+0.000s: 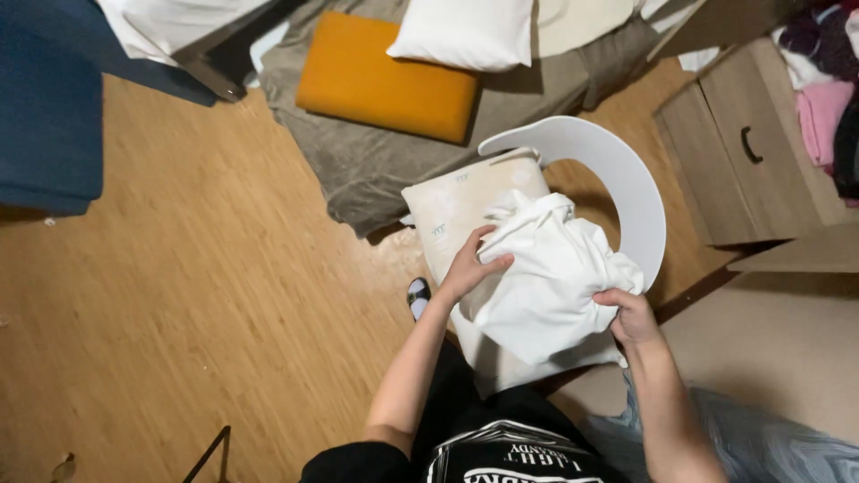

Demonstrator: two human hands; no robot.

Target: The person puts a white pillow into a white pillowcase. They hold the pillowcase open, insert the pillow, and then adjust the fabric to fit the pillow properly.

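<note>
You are bunching white cloth [550, 282] at frame centre-right, over cream chair seat [465, 210]. Left hand [470, 266] pinching cloth's left edge; right hand [631, 313] gripping lower-right corner. Judging step: gathering; next calls for firmer two-handed hold.

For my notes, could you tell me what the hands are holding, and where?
Both hold a white cloth: left hand on its left edge, right hand on its right edge.

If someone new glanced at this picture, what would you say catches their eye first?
First the bundled white cloth at centre right, gripped by the left hand and right hand over a cream cushion on a white chair. Next, the orange cushion on the grey blanket at the top.
</note>
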